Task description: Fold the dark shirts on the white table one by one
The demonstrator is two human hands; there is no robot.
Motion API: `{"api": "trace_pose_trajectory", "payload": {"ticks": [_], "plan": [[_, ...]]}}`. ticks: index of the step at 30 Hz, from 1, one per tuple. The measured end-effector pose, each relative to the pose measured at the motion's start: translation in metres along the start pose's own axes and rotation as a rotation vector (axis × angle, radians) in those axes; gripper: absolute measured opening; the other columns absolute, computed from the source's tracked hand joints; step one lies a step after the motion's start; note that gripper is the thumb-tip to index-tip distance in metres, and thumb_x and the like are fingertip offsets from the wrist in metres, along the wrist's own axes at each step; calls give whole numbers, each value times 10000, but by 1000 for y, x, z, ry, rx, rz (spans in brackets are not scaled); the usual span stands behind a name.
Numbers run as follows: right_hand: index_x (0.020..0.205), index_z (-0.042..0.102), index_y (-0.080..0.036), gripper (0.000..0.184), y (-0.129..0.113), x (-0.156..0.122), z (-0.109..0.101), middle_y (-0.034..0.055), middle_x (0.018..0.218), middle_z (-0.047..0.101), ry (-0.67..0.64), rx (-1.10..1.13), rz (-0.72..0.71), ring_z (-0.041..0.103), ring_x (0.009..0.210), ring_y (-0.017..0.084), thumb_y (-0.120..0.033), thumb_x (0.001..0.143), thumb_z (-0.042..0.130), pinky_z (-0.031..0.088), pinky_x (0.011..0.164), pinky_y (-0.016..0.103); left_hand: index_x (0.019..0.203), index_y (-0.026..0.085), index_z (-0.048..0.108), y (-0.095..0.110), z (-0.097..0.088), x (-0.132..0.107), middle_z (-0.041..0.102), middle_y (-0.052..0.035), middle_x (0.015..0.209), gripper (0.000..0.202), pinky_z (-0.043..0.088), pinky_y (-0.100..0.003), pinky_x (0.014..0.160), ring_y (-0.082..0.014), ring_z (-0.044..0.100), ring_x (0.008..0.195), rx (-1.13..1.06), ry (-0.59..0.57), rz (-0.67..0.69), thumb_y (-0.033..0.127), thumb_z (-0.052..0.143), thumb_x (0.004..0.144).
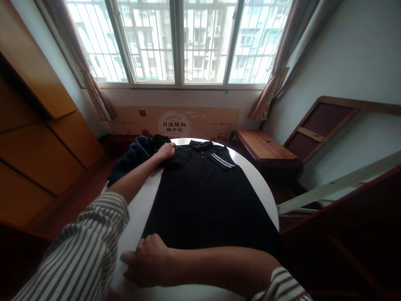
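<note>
A black polo shirt (209, 200) lies spread on a round white table (263, 188), collar at the far end. White stripes cross its right sleeve, which is folded inward onto the chest. My left hand (166, 151) is at the far left, closed on the shirt's edge by the left sleeve. Crossing in front of the near end, my right hand (150, 259) is closed on the shirt's lower left side near the hem. Its fingertips are partly hidden.
Dark blue and black clothes (133, 156) lie heaped at the table's far left edge. A wooden chair (263, 146) stands beyond the right side. Behind the table are a printed cardboard panel (200, 121) and a barred window. Orange-brown cabinets (62, 150) line the left.
</note>
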State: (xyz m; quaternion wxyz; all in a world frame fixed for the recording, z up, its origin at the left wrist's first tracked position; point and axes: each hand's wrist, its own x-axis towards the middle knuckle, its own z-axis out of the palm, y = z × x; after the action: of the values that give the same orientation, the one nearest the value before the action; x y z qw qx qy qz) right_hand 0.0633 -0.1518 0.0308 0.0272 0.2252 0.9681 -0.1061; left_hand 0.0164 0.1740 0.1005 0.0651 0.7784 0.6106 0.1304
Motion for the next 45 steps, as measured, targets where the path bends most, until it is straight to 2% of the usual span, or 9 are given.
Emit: {"api": "trace_pose_trajectory", "payload": {"ticks": [5,10,16,21,24,28,34,40,45], "plan": [[971,619,-143,313,6,10,10,140,874,726,-56,114,3,709,706,293,-424,854,546,550,524,402,1265,187,652,0,25,59,679,-154,1248,479,475,-310,972,-286,636,1152,47,-84,-109,187,633,787],[893,636,-163,305,25,-5,-15,111,821,736,-160,209,51,708,640,270,-455,841,566,552,489,362,1205,150,675,-7,48,84,659,-222,1242,520,505,-378,941,-356,628,1156,91,-158,-215,262,736,701],[1080,605,-140,400,45,-52,-44,88,780,721,100,301,177,616,483,209,-376,757,611,419,389,267,1135,66,695,-6,55,95,664,-265,1190,483,519,-383,926,-375,628,1141,93,-136,-267,228,741,683],[1027,653,-162,260,64,-115,-79,36,767,703,304,540,242,609,571,132,-160,794,538,422,512,206,1056,91,747,7,33,100,702,-196,1158,332,489,-337,987,-323,630,1139,38,-40,-204,200,669,752],[964,695,-172,255,77,-166,-91,20,791,698,460,743,388,623,673,117,-125,864,465,458,620,198,1066,102,754,34,13,113,714,-164,1142,334,479,-324,997,-299,633,1127,-15,28,-148,181,658,756],[943,718,-199,242,84,-243,-80,38,887,707,644,917,681,643,816,171,-288,910,496,504,719,250,1067,95,757,95,2,136,721,-158,1115,328,471,-328,988,-280,638,1106,-103,74,-51,133,623,770],[895,733,-221,321,70,-335,-23,60,857,707,947,1088,1111,658,806,234,-503,837,592,547,693,295,1079,59,742,199,32,155,695,-190,1151,305,458,-336,977,-282,634,1120,-242,49,52,97,590,818],[920,719,-205,382,73,-361,26,84,955,721,1035,1108,1262,680,928,279,-556,803,626,573,761,346,1059,49,729,260,84,148,693,-205,1154,247,439,-305,981,-245,634,1110,-348,-36,120,102,592,860],[1098,632,-218,446,85,-360,40,65,905,708,1050,941,1312,698,895,252,-561,813,626,578,769,340,1142,111,705,265,96,130,704,-119,1175,275,438,-261,988,-186,637,1081,-409,-51,208,185,555,923]]}}
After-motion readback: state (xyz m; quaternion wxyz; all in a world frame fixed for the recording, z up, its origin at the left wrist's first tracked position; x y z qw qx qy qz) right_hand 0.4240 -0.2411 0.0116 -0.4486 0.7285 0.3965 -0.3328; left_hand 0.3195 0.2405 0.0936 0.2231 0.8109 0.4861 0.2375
